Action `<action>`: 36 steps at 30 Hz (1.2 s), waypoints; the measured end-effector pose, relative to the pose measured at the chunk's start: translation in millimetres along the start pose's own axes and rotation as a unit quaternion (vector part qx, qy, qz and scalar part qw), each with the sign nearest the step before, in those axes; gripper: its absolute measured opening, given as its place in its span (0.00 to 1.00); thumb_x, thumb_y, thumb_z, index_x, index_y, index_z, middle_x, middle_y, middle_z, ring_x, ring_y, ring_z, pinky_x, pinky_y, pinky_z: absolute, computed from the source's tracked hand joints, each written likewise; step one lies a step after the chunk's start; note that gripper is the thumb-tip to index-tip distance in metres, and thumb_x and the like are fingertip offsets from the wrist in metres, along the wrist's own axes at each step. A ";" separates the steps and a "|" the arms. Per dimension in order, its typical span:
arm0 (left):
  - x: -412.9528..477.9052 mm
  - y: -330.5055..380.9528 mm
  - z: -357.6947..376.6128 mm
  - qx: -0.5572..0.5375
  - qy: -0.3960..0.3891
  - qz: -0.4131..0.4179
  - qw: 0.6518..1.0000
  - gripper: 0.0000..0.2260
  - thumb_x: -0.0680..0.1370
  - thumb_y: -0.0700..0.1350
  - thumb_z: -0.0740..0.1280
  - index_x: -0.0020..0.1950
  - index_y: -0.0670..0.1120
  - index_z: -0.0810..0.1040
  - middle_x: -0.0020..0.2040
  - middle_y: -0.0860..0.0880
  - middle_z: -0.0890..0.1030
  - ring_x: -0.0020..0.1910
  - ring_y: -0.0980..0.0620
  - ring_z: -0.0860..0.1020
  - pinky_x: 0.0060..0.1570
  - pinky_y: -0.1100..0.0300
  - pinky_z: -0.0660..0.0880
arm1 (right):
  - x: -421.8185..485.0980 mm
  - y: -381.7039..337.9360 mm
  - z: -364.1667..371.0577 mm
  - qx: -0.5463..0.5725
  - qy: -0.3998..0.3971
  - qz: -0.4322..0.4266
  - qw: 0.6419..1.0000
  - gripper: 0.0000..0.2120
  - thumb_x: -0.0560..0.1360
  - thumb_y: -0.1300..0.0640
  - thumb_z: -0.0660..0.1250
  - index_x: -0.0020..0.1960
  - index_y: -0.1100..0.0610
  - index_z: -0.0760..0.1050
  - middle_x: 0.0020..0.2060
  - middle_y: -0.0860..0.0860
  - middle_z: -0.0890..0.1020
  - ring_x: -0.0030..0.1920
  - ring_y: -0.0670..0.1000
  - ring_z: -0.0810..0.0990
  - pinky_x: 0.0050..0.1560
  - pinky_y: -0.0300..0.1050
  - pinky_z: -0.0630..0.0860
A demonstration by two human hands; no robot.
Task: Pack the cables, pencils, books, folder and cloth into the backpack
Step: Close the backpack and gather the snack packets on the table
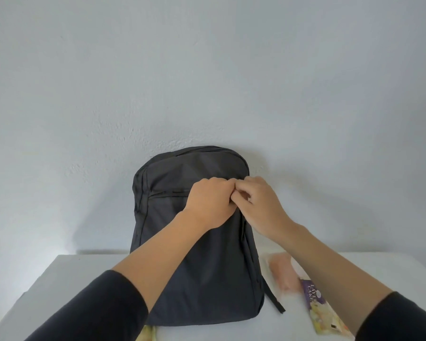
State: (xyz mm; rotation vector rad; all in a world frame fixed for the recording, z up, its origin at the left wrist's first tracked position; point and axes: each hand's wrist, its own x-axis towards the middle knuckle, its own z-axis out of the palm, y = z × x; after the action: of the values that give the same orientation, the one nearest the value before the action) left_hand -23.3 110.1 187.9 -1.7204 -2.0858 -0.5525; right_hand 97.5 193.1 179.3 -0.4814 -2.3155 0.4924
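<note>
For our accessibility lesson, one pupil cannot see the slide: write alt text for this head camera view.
Two hands, the left hand and the right hand, meet at the front pocket zip of an upright dark backpack on a white table against a pale wall. A snack packet lies to its right.

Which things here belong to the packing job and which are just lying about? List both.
Job:
- dark backpack, upright on the table against the wall
- left hand and right hand, pinching at its front-pocket zipper

Lying about:
- layer cake packet, right of the backpack
- white table
</note>
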 end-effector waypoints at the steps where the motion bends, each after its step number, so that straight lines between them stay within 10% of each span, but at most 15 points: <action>1: 0.3 -0.1 0.9 -0.005 -0.004 -0.003 1.000 0.06 0.79 0.46 0.61 0.50 0.49 0.77 0.41 0.52 0.80 0.39 0.47 0.78 0.38 0.54 0.72 | 0.8 0.0 -1.5 -0.010 -0.005 -0.008 1.000 0.19 0.80 0.59 0.64 0.33 0.46 0.64 0.33 0.46 0.70 0.42 0.50 0.70 0.42 0.43 0.66; 9: -3.5 -14.9 -6.3 -0.254 -0.049 -0.087 0.962 0.19 0.84 0.53 0.60 0.37 0.45 0.75 0.34 0.44 0.80 0.33 0.45 0.76 0.42 0.46 0.76 | 0.2 19.2 16.8 0.243 0.022 0.211 0.946 0.19 0.80 0.38 0.63 0.62 0.51 0.69 0.54 0.51 0.77 0.49 0.48 0.78 0.48 0.39 0.72; 16: -20.7 -44.7 -15.1 -0.249 -0.013 -0.205 0.947 0.23 0.84 0.51 0.63 0.32 0.46 0.63 0.25 0.54 0.63 0.26 0.53 0.62 0.35 0.55 0.64 | 7.9 46.5 24.9 0.181 0.037 0.177 0.967 0.12 0.84 0.50 0.62 0.45 0.55 0.66 0.35 0.49 0.72 0.33 0.49 0.68 0.35 0.42 0.66; 23: -107.9 -134.0 -27.4 -0.450 0.106 -0.430 0.775 0.18 0.83 0.46 0.66 0.35 0.45 0.66 0.30 0.49 0.61 0.30 0.48 0.59 0.33 0.58 0.60 | -4.6 61.4 31.6 0.130 0.056 0.170 0.975 0.12 0.83 0.49 0.63 0.42 0.49 0.67 0.33 0.53 0.77 0.34 0.56 0.75 0.39 0.51 0.74; 29: -112.8 -117.5 -34.7 -0.585 0.052 -0.328 0.740 0.18 0.82 0.55 0.67 0.42 0.42 0.75 0.36 0.44 0.74 0.37 0.46 0.78 0.45 0.54 0.75 | -41.8 22.9 54.1 0.181 0.125 0.084 0.972 0.13 0.81 0.57 0.67 0.56 0.46 0.65 0.37 0.50 0.76 0.35 0.52 0.78 0.38 0.37 0.73; 36: -182.8 -108.9 -1.2 -0.368 -0.085 -0.332 0.865 0.04 0.83 0.48 0.67 0.52 0.50 0.80 0.45 0.51 0.84 0.44 0.51 0.84 0.50 0.59 0.79 | -90.3 1.1 81.0 0.107 -0.083 -0.041 0.990 0.04 0.79 0.57 0.69 0.51 0.49 0.78 0.37 0.41 0.78 0.40 0.47 0.79 0.38 0.31 0.73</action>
State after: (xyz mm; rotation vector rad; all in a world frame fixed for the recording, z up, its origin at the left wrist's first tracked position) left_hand -97.7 -61.8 86.9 -1.3246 -2.8279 -1.6278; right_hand 101.7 134.7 73.0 -0.2491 -2.3945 0.7557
